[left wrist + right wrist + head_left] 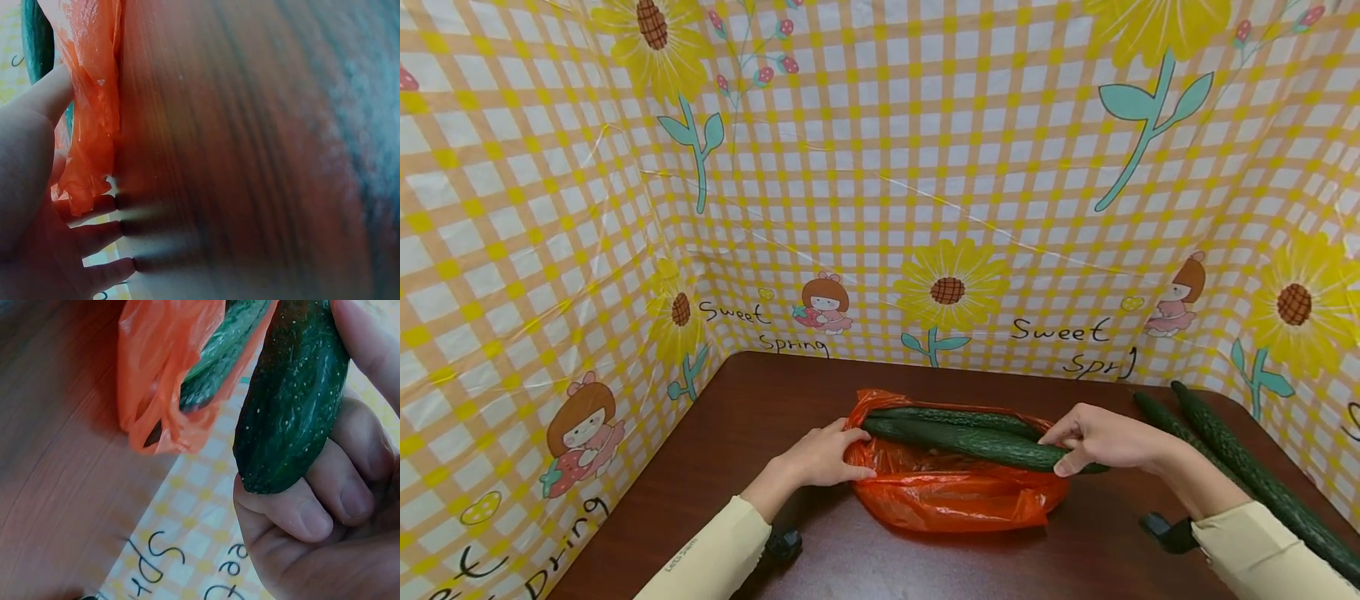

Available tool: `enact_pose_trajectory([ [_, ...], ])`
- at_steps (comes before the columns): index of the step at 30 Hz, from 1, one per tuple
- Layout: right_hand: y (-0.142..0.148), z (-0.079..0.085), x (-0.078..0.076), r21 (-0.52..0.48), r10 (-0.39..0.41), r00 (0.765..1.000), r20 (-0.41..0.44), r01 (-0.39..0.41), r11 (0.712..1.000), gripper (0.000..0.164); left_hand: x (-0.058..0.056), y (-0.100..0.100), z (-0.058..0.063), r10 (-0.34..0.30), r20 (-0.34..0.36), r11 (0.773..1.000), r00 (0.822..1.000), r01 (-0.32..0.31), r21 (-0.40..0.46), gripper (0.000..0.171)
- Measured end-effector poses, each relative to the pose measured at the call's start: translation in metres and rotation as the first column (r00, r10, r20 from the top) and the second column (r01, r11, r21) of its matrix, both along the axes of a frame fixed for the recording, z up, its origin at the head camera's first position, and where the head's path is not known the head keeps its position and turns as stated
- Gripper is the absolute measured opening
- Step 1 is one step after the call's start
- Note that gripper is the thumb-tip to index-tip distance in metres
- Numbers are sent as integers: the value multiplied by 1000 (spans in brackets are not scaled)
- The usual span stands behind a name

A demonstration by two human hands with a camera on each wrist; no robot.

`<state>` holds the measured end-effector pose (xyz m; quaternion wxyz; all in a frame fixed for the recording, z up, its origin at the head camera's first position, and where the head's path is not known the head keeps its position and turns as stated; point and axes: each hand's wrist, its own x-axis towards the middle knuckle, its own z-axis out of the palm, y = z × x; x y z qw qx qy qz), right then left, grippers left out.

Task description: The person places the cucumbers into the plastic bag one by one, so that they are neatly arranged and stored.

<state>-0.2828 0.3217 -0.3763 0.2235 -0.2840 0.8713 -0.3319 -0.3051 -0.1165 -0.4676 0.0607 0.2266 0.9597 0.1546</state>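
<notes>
An orange-red plastic bag (955, 504) lies on the table, its mouth open toward the top, with cucumbers inside. My right hand (1093, 442) grips the right end of the front cucumber (970, 442) between thumb and fingers. In the right wrist view that cucumber's blunt tip (287, 419) rests over the curled fingers, beside the bag. Behind it, another cucumber (947, 414) lies along the bag's back edge. My left hand (823, 456) holds the bag's left end, its thumb over the plastic (90, 119) and the other fingers spread near the tabletop.
More long cucumbers (1240, 450) lie on the brown table (737, 408) at its right side. A small dark object (1168, 532) shows beside each wrist. Checked cloth walls (880, 208) with sunflowers enclose the table at the back and both sides.
</notes>
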Motion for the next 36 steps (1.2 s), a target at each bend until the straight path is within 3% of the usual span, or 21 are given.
enact_pose_trajectory([
  [4, -12, -1, -6, -20, 29, 999, 19, -29, 999, 43, -1, -1, -2, 1, 1, 1000, 1000, -1, 4, 68],
  [10, -29, -3, -11, -3, 72, 997, -30, -72, 997, 18, -2, -2, -5, -12, -3, 1000, 1000, 12, -7, 69],
  [13, -36, -5, -13, 16, 64, 997, -47, -64, 998, 23, -2, -3, -4, -14, 2, 1000, 1000, 14, 4, 70],
  [19, -47, -11, -17, 23, 25, 999, -27, -25, 999, 48, -2, -3, -3, 1, 14, 1000, 1000, -2, 23, 72],
  [29, -54, -12, -24, 38, 8, 1000, -20, -8, 999, 19, -4, -4, -5, -12, 1, 997, 1000, 12, 78, 74],
  [36, -64, -15, -27, 25, 29, 999, -23, -29, 999, 16, -3, -4, -4, -22, 8, 997, 1000, 21, 78, 82],
])
